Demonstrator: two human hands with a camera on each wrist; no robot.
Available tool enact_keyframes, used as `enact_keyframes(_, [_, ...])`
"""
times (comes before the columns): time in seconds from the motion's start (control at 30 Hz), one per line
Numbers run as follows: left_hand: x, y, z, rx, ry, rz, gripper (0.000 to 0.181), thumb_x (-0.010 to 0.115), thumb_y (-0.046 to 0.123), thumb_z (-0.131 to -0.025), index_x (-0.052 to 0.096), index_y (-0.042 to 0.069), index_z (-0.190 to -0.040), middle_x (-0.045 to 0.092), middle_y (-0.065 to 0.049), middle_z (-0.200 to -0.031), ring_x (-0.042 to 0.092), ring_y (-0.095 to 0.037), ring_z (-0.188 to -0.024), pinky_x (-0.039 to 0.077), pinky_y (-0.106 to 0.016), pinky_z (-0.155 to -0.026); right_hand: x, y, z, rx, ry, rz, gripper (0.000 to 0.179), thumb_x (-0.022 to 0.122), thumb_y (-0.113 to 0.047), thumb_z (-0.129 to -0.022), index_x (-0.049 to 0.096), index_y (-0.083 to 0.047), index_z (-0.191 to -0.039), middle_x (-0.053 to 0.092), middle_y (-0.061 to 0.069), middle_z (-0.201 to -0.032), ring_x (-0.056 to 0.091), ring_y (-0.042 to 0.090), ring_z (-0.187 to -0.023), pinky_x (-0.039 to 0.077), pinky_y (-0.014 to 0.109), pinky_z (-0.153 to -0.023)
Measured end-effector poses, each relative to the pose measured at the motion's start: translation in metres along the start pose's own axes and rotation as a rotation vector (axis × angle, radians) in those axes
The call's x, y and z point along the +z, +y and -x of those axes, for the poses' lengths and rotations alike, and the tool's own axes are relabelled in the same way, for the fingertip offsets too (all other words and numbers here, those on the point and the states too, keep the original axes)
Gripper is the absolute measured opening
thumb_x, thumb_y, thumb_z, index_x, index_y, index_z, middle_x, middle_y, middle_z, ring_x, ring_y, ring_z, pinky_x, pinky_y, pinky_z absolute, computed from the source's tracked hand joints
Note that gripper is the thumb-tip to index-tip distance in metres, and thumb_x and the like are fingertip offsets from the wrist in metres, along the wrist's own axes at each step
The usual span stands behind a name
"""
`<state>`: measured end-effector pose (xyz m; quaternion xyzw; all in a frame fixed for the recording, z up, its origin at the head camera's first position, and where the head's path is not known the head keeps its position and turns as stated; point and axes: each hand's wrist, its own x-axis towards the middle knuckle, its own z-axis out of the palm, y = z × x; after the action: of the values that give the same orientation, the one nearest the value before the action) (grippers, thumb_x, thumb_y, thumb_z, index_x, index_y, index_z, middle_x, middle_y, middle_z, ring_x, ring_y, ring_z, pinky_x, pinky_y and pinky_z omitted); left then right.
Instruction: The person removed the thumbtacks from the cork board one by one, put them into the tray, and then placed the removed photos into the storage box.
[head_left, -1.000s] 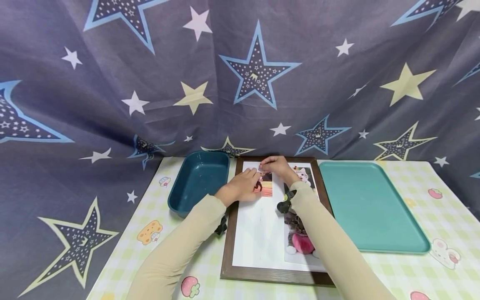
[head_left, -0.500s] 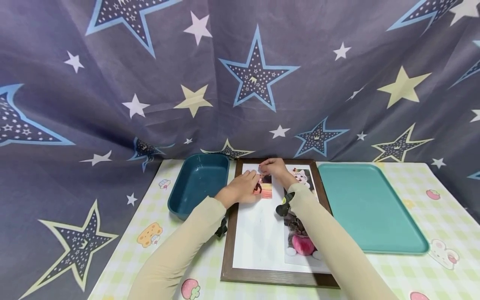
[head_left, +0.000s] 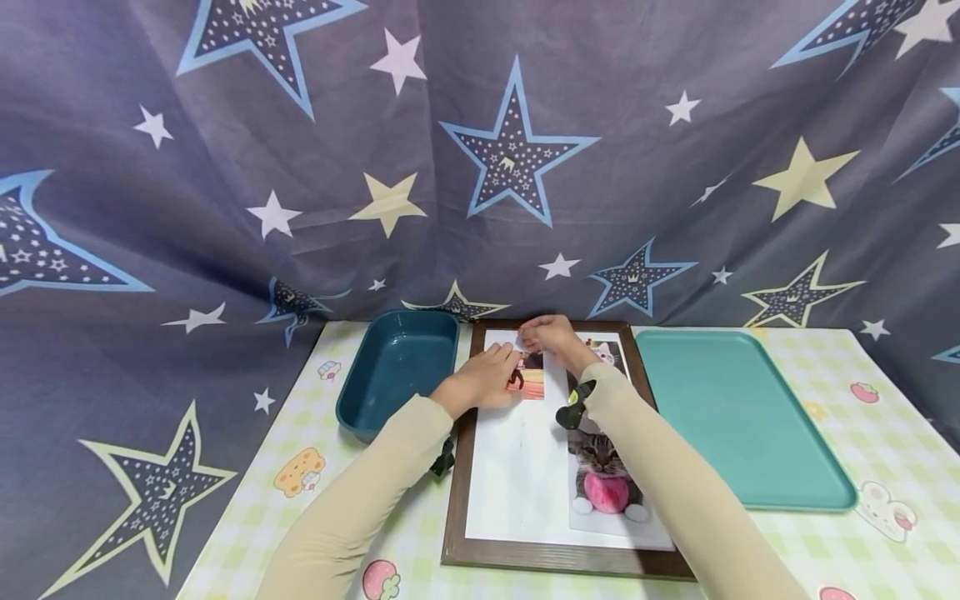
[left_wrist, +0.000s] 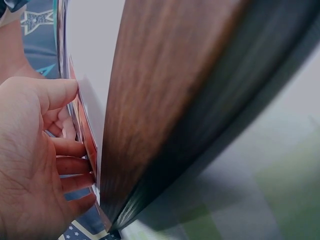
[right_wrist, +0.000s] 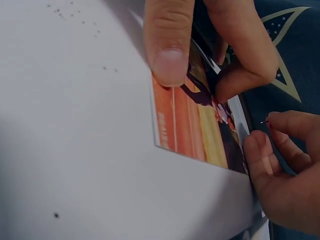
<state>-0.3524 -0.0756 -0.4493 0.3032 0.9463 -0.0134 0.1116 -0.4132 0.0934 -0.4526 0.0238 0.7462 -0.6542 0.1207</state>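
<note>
In the head view my left hand (head_left: 487, 377) lies on a small orange-and-dark photo (head_left: 532, 384) near the top of a white board (head_left: 517, 483) in a brown wooden frame (head_left: 555, 557). Its thumb and fingertips press the photo against the board. My right hand (head_left: 551, 335) is at the photo's top edge, pinching a tiny pin (right_wrist: 266, 121) whose thin metal point sticks out past the fingers in the right wrist view. The pin's head is mostly hidden by the fingertips. The left wrist view shows the left hand (left_wrist: 45, 155) beside the frame's edge.
A tall cat photo (head_left: 604, 487) lies on the board's right side, partly under the right sleeve. Left of the frame stands a dark teal bin (head_left: 360, 392); a flat green tray (head_left: 750, 417) lies to the right. A starry curtain (head_left: 300, 167) hangs close behind the table.
My right hand has shifted slightly at the photo's top edge, and the right forearm has moved a little rightward, showing more of the cat photo. The left hand stays pressed on the small photo.
</note>
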Motion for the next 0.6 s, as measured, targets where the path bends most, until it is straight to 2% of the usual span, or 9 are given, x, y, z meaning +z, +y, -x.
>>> enact_keyframes(0.17, [0.000,0.002,0.000,-0.004,0.001,-0.002,0.078,0.049,0.046,-0.101,0.023,0.002,-0.161,0.025,-0.017,-0.166,0.025,-0.031,-0.154,0.025,-0.038,-0.127,-0.003,-0.004,0.002,-0.005,-0.025,-0.030,0.030,0.061,0.002,-0.096,0.062,0.015,-0.123,0.071,0.022,-0.109,0.066,0.015,-0.077,0.061,0.035,-0.086])
enact_keyframes(0.27, [-0.001,0.003,0.001,-0.008,-0.006,0.002,0.079,0.049,0.046,-0.101,0.023,0.002,-0.161,0.023,-0.017,-0.166,0.024,-0.031,-0.154,0.025,-0.038,-0.127,-0.005,-0.010,0.005,-0.014,-0.037,-0.038,0.030,0.061,0.003,-0.097,0.061,0.016,-0.123,0.070,0.024,-0.110,0.065,0.014,-0.075,0.060,0.034,-0.087])
enact_keyframes(0.4, [-0.002,0.004,0.002,-0.012,-0.001,0.003,0.077,0.050,0.045,-0.101,0.025,0.002,-0.160,0.028,-0.017,-0.163,0.029,-0.031,-0.151,0.029,-0.039,-0.125,-0.007,-0.019,0.009,-0.018,-0.050,-0.028,0.029,0.060,0.003,-0.097,0.061,0.016,-0.122,0.072,0.019,-0.101,0.065,0.011,-0.072,0.061,0.032,-0.086])
enact_keyframes(0.6, [-0.002,0.003,0.001,-0.010,0.023,-0.004,0.070,0.053,0.046,-0.101,0.033,0.004,-0.153,0.035,-0.016,-0.156,0.037,-0.030,-0.143,0.036,-0.040,-0.120,-0.015,-0.033,0.018,-0.036,-0.075,0.008,0.031,0.061,0.002,-0.097,0.060,0.016,-0.124,0.070,0.001,-0.080,0.067,0.011,-0.070,0.058,0.043,-0.097])
